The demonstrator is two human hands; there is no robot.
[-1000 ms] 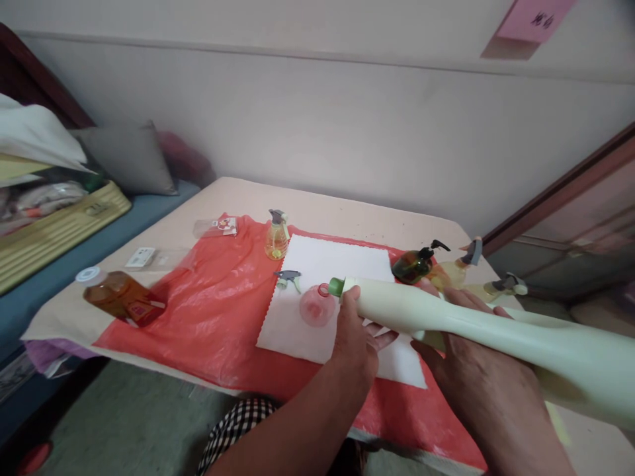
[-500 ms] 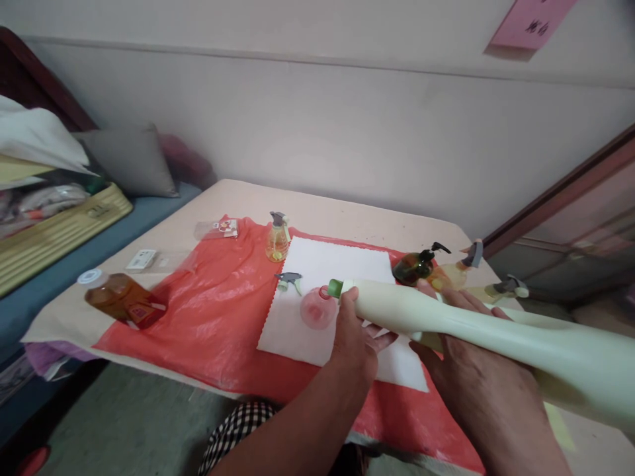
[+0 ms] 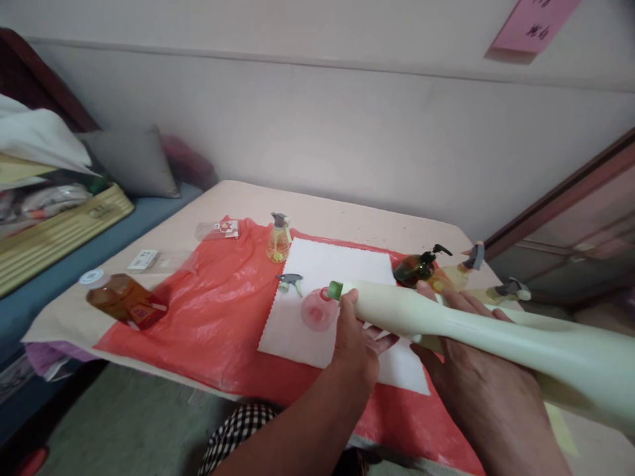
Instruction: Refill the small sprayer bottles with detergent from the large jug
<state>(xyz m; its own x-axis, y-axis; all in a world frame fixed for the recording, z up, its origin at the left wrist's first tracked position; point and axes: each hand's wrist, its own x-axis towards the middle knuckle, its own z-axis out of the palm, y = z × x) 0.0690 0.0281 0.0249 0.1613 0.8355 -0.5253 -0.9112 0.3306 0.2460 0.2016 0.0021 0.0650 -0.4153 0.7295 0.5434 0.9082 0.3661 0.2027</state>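
A large pale green jug (image 3: 476, 324) lies nearly level above the table, its green spout (image 3: 335, 289) pointing left. The spout reaches the red-rimmed mouth of a small round pink bottle (image 3: 317, 311); whether they touch I cannot tell. My left hand (image 3: 354, 340) is closed round the jug's neck, thumb on the near side and fingers beneath. Further back, my right hand (image 3: 466, 350) grips the jug's body, its palm partly hidden by the jug. A grey and pale green spray head (image 3: 290, 283) lies left of the pink bottle on a white cloth (image 3: 342, 258).
Red plastic sheeting (image 3: 213, 317) covers part of the table. A yellow spray bottle (image 3: 278, 241) stands behind the cloth. At right are a dark pump bottle (image 3: 414, 269) and more spray bottles (image 3: 454, 274). An amber liquid bottle (image 3: 124, 301) and clear packaging (image 3: 163, 261) are at left.
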